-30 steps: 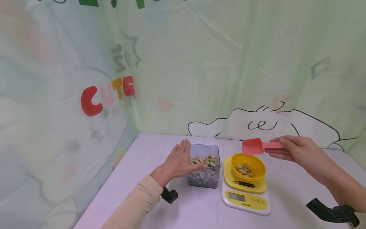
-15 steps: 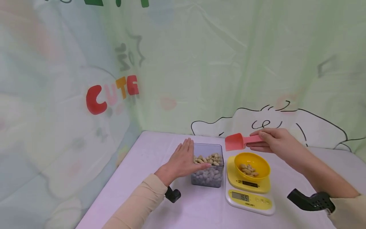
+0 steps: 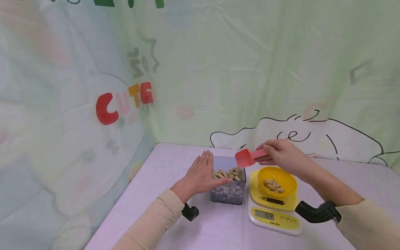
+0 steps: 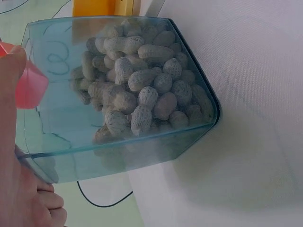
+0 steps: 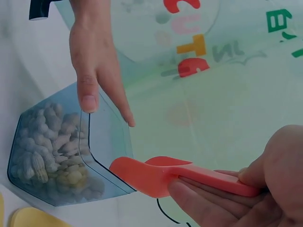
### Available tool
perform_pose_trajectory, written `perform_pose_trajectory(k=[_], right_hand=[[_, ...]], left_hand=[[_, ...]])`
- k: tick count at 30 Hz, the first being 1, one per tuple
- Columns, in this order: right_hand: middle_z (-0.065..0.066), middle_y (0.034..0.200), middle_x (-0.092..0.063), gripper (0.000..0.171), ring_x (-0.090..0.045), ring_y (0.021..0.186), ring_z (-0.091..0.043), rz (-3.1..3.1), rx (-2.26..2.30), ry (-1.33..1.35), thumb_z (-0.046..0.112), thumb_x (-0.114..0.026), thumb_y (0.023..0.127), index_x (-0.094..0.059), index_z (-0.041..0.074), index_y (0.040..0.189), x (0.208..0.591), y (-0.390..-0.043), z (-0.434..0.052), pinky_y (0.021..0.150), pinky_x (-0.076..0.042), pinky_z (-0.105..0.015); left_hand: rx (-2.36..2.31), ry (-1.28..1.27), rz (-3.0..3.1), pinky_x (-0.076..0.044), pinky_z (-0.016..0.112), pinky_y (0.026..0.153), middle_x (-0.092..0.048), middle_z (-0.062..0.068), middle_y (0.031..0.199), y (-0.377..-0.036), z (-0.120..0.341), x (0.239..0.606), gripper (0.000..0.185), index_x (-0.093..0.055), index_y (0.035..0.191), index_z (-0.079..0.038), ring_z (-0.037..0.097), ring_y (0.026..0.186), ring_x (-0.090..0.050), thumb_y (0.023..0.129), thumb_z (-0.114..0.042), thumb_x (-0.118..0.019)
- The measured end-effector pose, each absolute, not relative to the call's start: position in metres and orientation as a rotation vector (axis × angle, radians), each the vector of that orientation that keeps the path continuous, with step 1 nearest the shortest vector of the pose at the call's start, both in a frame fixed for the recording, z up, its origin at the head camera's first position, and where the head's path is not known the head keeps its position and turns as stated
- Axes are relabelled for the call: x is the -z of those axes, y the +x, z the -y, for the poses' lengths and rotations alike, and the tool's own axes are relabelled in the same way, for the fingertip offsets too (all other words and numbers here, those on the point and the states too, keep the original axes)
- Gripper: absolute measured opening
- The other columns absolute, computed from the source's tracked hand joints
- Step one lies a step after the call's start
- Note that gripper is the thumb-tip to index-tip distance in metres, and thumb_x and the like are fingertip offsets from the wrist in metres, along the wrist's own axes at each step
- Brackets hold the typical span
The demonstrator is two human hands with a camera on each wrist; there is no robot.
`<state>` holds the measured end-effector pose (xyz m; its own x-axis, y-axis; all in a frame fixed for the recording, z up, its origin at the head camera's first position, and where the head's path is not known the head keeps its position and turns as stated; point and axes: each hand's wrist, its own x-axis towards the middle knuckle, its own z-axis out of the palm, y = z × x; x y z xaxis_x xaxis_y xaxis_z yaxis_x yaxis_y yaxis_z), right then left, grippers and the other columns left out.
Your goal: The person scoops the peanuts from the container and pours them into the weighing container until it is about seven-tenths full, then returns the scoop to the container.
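A clear bluish plastic container [image 3: 227,198] holds many unshelled peanuts [image 4: 147,94]. My left hand [image 3: 198,175] rests against its left side with straight fingers, the thumb lying across the near rim. In my right hand [image 3: 279,154], a red scoop [image 3: 244,158] is pinched by its handle. The scoop's bowl hangs over the container's back right edge, as the right wrist view [image 5: 142,175] also shows, and nothing lies in it. To the right, a yellow bowl [image 3: 287,178] with several peanuts [image 3: 273,186] stands on a yellow and white kitchen scale [image 3: 275,219].
A pale lilac cloth covers the table [image 3: 218,229]. Behind and to the left hangs a printed curtain [image 3: 187,86] right at the table's edges. The right forearm passes above the area right of the scale.
My right hand has carried the scoop leftward from above the yellow bowl to the container. The left hand stays on the container. The last digit of the scale's display has changed.
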<state>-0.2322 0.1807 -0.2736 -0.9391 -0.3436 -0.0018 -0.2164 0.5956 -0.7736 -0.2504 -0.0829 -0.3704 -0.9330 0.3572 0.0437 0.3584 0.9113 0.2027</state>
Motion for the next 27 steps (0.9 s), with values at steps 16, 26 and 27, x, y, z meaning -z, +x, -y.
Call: perform_pose_trajectory(k=[16,26,27], right_hand=[[-0.014,0.095,-0.072,0.020,-0.057,0.068,-0.014,-2.961,0.712,-0.853,0.001,-0.051,0.099,-0.064,-0.007,0.112,0.271,-0.225,-0.136,0.058,-0.050,-0.023],[-0.014,0.092,-0.074,0.018,-0.059,0.068,-0.013,-2.970,0.581,-0.852,-0.004,-0.055,0.095,-0.064,-0.006,0.110,0.269,-0.224,-0.126,0.058,-0.054,-0.020],[-0.014,0.092,-0.074,0.017,-0.059,0.068,-0.014,-2.975,0.576,-0.851,-0.005,-0.055,0.095,-0.065,-0.006,0.109,0.268,-0.224,-0.125,0.058,-0.054,-0.021]], left_hand=[[0.330,-0.559,3.066,-0.016,0.044,0.126,-0.013,0.016,0.166,-0.251,0.083,0.370,0.120,-0.012,0.158,0.001,0.028,0.155,-0.014,0.081,-0.086,-0.041],[0.321,-0.554,3.068,-0.017,0.044,0.126,-0.014,0.016,0.166,-0.252,0.082,0.370,0.120,-0.013,0.158,0.001,0.028,0.155,-0.014,0.081,-0.087,-0.041],[0.320,-0.555,3.069,-0.017,0.044,0.126,-0.014,0.016,0.166,-0.252,0.082,0.370,0.120,-0.013,0.158,0.000,0.028,0.155,-0.014,0.080,-0.087,-0.041]])
